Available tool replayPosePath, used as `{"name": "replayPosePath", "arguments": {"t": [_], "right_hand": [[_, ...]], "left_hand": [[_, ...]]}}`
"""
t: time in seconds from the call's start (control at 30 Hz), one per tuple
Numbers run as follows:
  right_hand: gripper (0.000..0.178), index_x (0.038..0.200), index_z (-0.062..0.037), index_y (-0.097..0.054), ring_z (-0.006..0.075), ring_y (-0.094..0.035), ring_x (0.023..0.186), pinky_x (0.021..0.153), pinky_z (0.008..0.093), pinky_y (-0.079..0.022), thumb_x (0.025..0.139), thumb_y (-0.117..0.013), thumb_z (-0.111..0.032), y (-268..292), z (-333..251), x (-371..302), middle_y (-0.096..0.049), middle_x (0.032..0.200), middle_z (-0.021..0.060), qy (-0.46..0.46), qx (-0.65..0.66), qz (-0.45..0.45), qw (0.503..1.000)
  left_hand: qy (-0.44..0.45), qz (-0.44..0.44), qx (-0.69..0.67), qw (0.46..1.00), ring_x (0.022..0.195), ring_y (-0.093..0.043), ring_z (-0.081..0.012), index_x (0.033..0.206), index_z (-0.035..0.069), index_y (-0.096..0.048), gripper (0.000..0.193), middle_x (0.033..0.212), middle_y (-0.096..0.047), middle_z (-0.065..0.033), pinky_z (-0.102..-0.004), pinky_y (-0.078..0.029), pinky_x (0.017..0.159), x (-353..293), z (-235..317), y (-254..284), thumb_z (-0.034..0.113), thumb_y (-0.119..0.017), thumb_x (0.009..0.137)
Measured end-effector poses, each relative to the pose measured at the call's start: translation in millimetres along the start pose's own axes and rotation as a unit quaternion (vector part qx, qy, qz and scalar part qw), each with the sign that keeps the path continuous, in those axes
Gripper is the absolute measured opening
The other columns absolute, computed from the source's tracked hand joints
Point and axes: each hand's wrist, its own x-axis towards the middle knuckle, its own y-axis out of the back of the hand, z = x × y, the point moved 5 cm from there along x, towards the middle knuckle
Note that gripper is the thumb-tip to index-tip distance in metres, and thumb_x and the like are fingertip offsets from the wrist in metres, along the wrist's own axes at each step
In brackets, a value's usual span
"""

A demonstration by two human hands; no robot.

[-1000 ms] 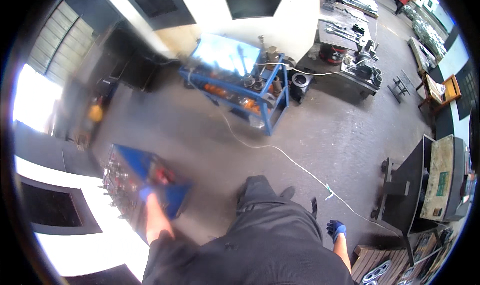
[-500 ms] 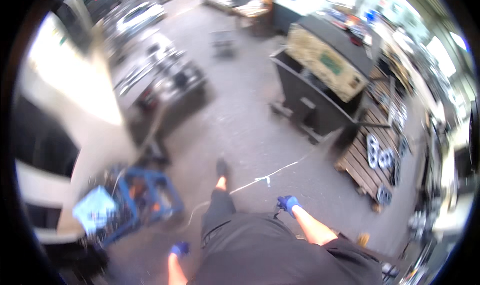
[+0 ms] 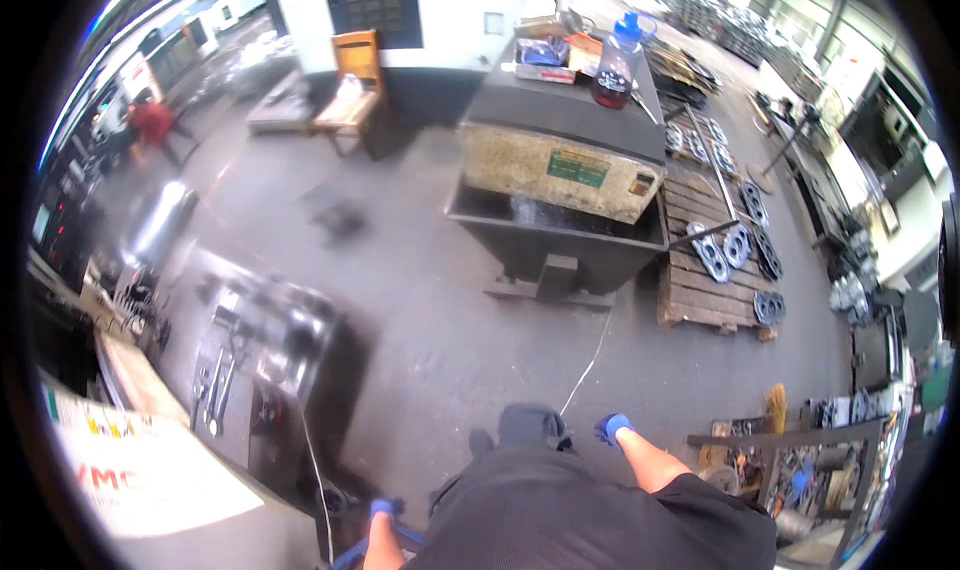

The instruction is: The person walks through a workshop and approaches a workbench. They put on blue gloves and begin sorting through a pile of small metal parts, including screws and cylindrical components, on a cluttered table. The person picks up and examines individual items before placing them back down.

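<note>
My right hand [image 3: 612, 427], in a blue glove, hangs beside my body over the grey floor. Its fingers look loosely bent, but they are too small to read, and I see nothing in it. On the other side my left hand [image 3: 386, 511], gloved the same way, is low at the bottom edge, next to a blue metal frame [image 3: 350, 553] that is partly cut off. Its fingers are blurred and partly hidden. Ahead stands a dark metal bin [image 3: 560, 255] with a stained pale panel [image 3: 510, 170] above its opening.
On the bin's top a jug with a blue lid [image 3: 618, 65] stands near small boxes. A wooden pallet [image 3: 690, 295] to its right bears several metal parts. At left is a metal table [image 3: 235, 370] with tools. A wooden chair [image 3: 358, 60] stands farther back; a rack [image 3: 790, 440] is near right.
The view has swung left and I have come closer to the bin, which now lies more central. The blue frame has slid down to the bottom edge. Both hands still hang at my sides.
</note>
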Motion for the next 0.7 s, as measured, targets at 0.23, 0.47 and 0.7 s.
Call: {"name": "replayPosePath", "arguments": {"t": [0.23, 0.47, 0.7], "right_hand": [[0.035, 0.106, -0.0107, -0.078, 0.0291, -0.070, 0.086, 0.075, 0.0421, -0.055, 0.095, -0.062, -0.039, 60.9, -91.4, 24.8, -0.076, 0.102, 0.0114, -0.067, 0.008, 0.008, 0.998], [0.037, 0.094, -0.0096, -0.080, 0.0287, -0.072, 0.081, 0.075, 0.0419, -0.057, 0.091, -0.063, -0.043, 243.2, -238.0, 122.3, -0.078, 0.093, 0.0117, -0.067, 0.100, 0.128, 0.985], [0.041, 0.107, -0.0067, -0.075, 0.0437, -0.070, 0.094, 0.083, 0.0502, -0.056, 0.092, -0.059, -0.041, 421.5, -516.2, 158.0, -0.073, 0.110, 0.0210, 0.139, 0.067, 0.195, 0.968]], "left_hand": [[-0.149, 0.101, -0.200, 0.963, 0.071, -0.067, -0.0182, 0.088, 0.007, -0.073, 0.020, 0.083, -0.075, -0.0062, -0.0322, -0.050, 0.064, -3.7, 308.9, 110.9, 0.026, -0.079, 0.086], [-0.054, 0.066, 0.192, 0.978, 0.102, -0.074, -0.0299, 0.118, 0.011, -0.075, 0.045, 0.112, -0.077, -0.0107, -0.0434, -0.057, 0.090, 68.8, 297.7, 172.2, 0.047, -0.059, 0.096], [0.011, 0.027, 0.160, 0.987, 0.105, -0.072, -0.0313, 0.119, 0.012, -0.074, 0.041, 0.116, -0.075, -0.0129, -0.0438, -0.056, 0.091, 96.2, 291.9, 196.9, 0.043, -0.059, 0.097]]}}
